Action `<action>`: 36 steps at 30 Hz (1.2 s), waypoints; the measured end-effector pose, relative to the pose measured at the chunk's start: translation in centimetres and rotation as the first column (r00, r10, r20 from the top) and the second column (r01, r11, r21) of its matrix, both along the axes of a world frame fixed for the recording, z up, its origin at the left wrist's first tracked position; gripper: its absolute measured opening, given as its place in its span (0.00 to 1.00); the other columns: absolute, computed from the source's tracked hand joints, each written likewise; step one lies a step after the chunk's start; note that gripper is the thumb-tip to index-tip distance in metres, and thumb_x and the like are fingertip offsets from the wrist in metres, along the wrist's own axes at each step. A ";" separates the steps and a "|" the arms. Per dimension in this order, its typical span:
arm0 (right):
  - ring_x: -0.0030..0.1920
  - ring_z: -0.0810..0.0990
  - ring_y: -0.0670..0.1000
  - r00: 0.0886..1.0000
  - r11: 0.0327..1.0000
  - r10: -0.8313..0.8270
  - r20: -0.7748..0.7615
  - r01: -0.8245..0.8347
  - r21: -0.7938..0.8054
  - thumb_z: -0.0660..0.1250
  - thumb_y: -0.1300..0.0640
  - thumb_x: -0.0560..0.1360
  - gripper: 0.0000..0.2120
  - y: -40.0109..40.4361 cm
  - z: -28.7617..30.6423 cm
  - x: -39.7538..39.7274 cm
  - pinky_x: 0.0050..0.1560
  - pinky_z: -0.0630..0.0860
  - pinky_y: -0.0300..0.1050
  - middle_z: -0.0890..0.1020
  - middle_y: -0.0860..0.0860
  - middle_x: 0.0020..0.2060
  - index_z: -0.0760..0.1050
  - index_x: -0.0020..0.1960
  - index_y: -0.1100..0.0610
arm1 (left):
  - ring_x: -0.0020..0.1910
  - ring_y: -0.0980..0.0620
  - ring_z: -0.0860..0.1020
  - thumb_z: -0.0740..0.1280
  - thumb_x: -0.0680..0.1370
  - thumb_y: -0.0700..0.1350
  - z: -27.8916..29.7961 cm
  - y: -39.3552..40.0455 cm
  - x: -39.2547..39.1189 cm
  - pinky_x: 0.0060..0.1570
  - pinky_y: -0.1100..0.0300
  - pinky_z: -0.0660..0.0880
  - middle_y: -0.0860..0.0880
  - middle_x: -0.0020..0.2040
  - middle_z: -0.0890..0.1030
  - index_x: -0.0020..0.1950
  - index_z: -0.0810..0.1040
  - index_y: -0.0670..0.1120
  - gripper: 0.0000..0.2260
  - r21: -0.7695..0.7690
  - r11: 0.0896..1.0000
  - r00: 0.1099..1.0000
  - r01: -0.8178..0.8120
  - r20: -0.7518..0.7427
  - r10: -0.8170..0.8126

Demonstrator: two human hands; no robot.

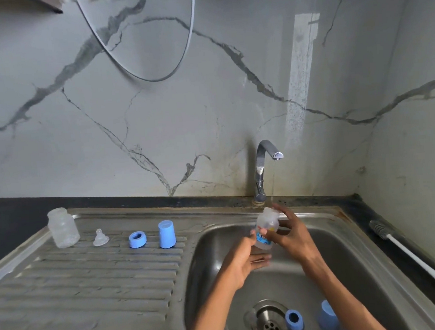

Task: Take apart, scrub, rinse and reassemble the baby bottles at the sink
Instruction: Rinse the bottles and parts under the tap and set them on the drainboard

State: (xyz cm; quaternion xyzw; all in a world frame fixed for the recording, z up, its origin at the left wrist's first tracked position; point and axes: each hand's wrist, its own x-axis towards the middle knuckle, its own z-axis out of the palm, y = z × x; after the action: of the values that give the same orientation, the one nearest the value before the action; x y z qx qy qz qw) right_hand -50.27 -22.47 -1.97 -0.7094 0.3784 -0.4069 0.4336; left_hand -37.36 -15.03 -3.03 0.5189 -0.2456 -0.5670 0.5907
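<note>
Right hand [292, 233] grips the clear bottle [265, 230] around its middle, fingers curled on it, holding it tilted over the sink basin [349, 271]. Left hand [241, 262] cups below the bottle's base, fingers straight, touching it. Thin water stream falls from the tap [264, 166] just above the hands. Below the hands, by the drain: blue ring [294, 320], blue cap [327, 316]. Well left, on the drainboard: second bottle [63, 231], teat [100, 237], second ring [137, 239], second cap [166, 234]. Brush [416, 261] lies right.

On my steel drainboard [95, 276] stand 4 parts: a clear bottle [63, 231], a teat [100, 237], a blue ring [137, 240] and a blue cap [166, 234]. A bottle brush [410, 253] lies on the dark counter [377, 220].
</note>
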 end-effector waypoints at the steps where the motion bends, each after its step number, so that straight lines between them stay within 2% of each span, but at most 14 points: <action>1: 0.54 0.82 0.48 0.999 1.000 -0.025 -0.034 0.024 -0.011 0.81 0.54 0.66 0.37 0.2 0.3 0.1 0.50 0.81 0.42 0.81 0.48 0.58 0.70 0.71 0.47 | 0.49 0.44 0.82 0.60 0.85 0.48 0.0 0.3 0.3 0.50 0.51 0.81 0.41 0.54 0.82 0.54 0.77 0.46 0.08 0.006 0.999 0.991 -0.035 0.131 0.033; 3: 0.53 0.82 0.50 0.994 0.997 -0.074 -0.084 0.072 -0.026 0.81 0.57 0.66 0.34 0.7 0.8 0.4 0.48 0.78 0.39 0.82 0.52 0.57 0.73 0.68 0.53 | 0.49 0.46 0.81 0.59 0.85 0.48 0.1 1.2 1.2 0.50 0.58 0.78 0.45 0.50 0.81 0.45 0.75 0.49 0.10 -0.032 0.994 0.898 -0.104 0.427 0.108; 5: 0.52 0.82 0.51 0.988 0.994 -0.100 -0.117 0.095 -0.050 0.82 0.58 0.65 0.31 1.5 1.3 1.1 0.50 0.78 0.41 0.84 0.53 0.56 0.76 0.66 0.56 | 0.40 0.49 0.77 0.58 0.85 0.49 0.3 2.6 2.7 0.37 0.66 0.69 0.46 0.41 0.78 0.42 0.75 0.47 0.14 -0.086 0.985 0.667 -0.149 0.727 0.164; 6: 0.52 0.82 0.51 0.986 0.993 -0.111 -0.123 0.104 -0.060 0.82 0.57 0.65 0.31 2.0 1.4 1.6 0.51 0.79 0.43 0.84 0.53 0.55 0.77 0.65 0.56 | 0.37 0.49 0.76 0.57 0.85 0.50 0.5 3.4 3.6 0.33 0.63 0.66 0.45 0.37 0.77 0.41 0.74 0.47 0.15 -0.114 0.980 0.524 -0.162 0.832 0.183; 7: 0.51 0.83 0.51 0.985 0.992 -0.119 -0.122 0.111 -0.065 0.82 0.57 0.64 0.30 2.4 1.7 2.0 0.51 0.79 0.44 0.84 0.52 0.54 0.78 0.64 0.56 | 0.36 0.46 0.76 0.57 0.84 0.51 0.4 4.1 4.3 0.34 0.58 0.65 0.43 0.36 0.77 0.40 0.73 0.48 0.15 -0.152 0.976 0.428 -0.154 0.880 0.204; 9: 0.48 0.83 0.49 0.988 0.993 -0.104 -0.113 0.098 -0.063 0.82 0.56 0.64 0.29 3.4 2.3 3.1 0.49 0.79 0.42 0.85 0.50 0.51 0.79 0.63 0.54 | 0.39 0.44 0.77 0.58 0.84 0.47 0.6 5.5 5.7 0.39 0.58 0.65 0.42 0.38 0.79 0.41 0.74 0.47 0.13 -0.221 0.969 0.381 -0.112 0.891 0.248; 12: 0.46 0.84 0.47 0.990 0.996 -0.045 -0.132 0.034 -0.081 0.82 0.54 0.63 0.28 5.0 3.2 5.6 0.47 0.79 0.42 0.86 0.50 0.50 0.79 0.61 0.53 | 0.45 0.44 0.79 0.58 0.83 0.45 1.5 8.1 7.8 0.46 0.54 0.75 0.44 0.43 0.82 0.50 0.78 0.45 0.10 -0.269 0.956 0.284 -0.114 0.913 0.291; 15: 0.48 0.84 0.49 0.989 0.996 0.021 -0.143 -0.033 -0.081 0.82 0.55 0.64 0.28 7.1 3.9 8.7 0.47 0.79 0.40 0.85 0.52 0.51 0.79 0.63 0.55 | 0.43 0.41 0.78 0.56 0.84 0.48 2.8 11.5 10.4 0.38 0.51 0.74 0.46 0.39 0.78 0.48 0.73 0.49 0.09 -0.311 0.937 0.163 -0.157 0.928 0.335; 18: 0.45 0.83 0.46 0.986 0.991 0.094 -0.136 -0.106 -0.079 0.81 0.57 0.65 0.27 9.8 4.4 12.7 0.41 0.76 0.34 0.85 0.51 0.50 0.78 0.61 0.55 | 0.47 0.38 0.79 0.56 0.84 0.49 3.5 14.9 14.1 0.38 0.54 0.69 0.43 0.47 0.81 0.52 0.74 0.46 0.10 -0.288 0.931 0.055 -0.224 0.950 0.308; 22: 0.42 0.81 0.42 0.970 0.975 0.203 -0.131 -0.213 -0.066 0.81 0.59 0.66 0.23 13.7 4.7 19.2 0.34 0.73 0.27 0.83 0.48 0.48 0.76 0.57 0.51 | 0.52 0.40 0.80 0.54 0.84 0.47 4.2 20.4 19.8 0.48 0.51 0.76 0.44 0.55 0.80 0.60 0.75 0.46 0.12 -0.247 0.915 -0.002 -0.320 0.966 0.260; 26: 0.47 0.83 0.50 0.941 0.951 0.292 -0.171 -0.305 -0.055 0.81 0.60 0.66 0.26 17.0 4.4 26.1 0.43 0.77 0.36 0.83 0.51 0.50 0.77 0.61 0.57 | 0.50 0.43 0.80 0.54 0.84 0.46 4.1 25.4 25.3 0.46 0.53 0.74 0.44 0.56 0.80 0.62 0.75 0.46 0.12 -0.207 0.881 -0.020 -0.425 0.976 0.219; 30: 0.50 0.84 0.52 0.909 0.921 0.373 -0.184 -0.386 -0.042 0.80 0.61 0.66 0.25 20.0 3.8 32.6 0.46 0.79 0.40 0.84 0.50 0.50 0.78 0.60 0.57 | 0.54 0.44 0.79 0.54 0.84 0.46 3.8 29.4 29.8 0.49 0.51 0.75 0.46 0.60 0.79 0.64 0.74 0.46 0.13 -0.192 0.830 -0.042 -0.523 0.979 0.200; 33: 0.50 0.84 0.52 0.897 0.910 0.400 -0.185 -0.413 -0.034 0.81 0.61 0.65 0.26 21.1 3.3 36.9 0.52 0.81 0.48 0.84 0.51 0.51 0.78 0.61 0.57 | 0.56 0.43 0.79 0.55 0.84 0.46 3.1 31.1 32.6 0.52 0.51 0.76 0.46 0.62 0.79 0.65 0.73 0.46 0.13 -0.168 0.822 -0.043 -0.544 0.984 0.172; 36: 0.51 0.83 0.51 0.883 0.898 0.432 -0.183 -0.440 -0.004 0.80 0.60 0.66 0.30 21.7 2.9 40.1 0.51 0.79 0.44 0.83 0.53 0.56 0.75 0.66 0.58 | 0.63 0.44 0.78 0.55 0.84 0.44 2.6 31.9 34.7 0.58 0.49 0.75 0.43 0.67 0.77 0.70 0.72 0.44 0.16 -0.152 0.832 -0.043 -0.533 0.987 0.153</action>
State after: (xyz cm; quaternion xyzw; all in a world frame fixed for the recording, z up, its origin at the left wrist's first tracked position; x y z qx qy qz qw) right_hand -10.16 -0.79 0.94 -0.8192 0.2371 -0.2430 0.4622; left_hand -2.70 16.85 -0.45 0.8801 -0.3548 0.0817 0.3047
